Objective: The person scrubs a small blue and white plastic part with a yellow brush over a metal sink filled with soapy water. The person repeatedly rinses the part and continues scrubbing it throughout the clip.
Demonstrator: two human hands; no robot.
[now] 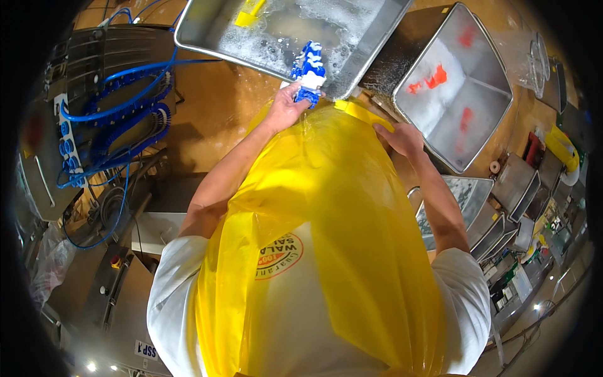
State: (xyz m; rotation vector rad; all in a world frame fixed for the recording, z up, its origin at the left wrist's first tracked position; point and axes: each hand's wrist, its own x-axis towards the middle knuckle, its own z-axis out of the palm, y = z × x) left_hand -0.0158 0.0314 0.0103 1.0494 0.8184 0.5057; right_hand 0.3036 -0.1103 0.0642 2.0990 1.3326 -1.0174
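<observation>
The left hand (290,112) is gripping a ridged, blue-and-white elongated piece (309,66) over the near rim of a sudsy, rectangular metal basin (375,41). The right hand (403,138) is clasping a flat yellow plastic handle (363,115).

You've got wet-looking brown floor (217,100) below. Far centre: steel tub (370,47). Far right: second steel tub (487,94). Both appear to stand on it; bases hidden from you.
</observation>
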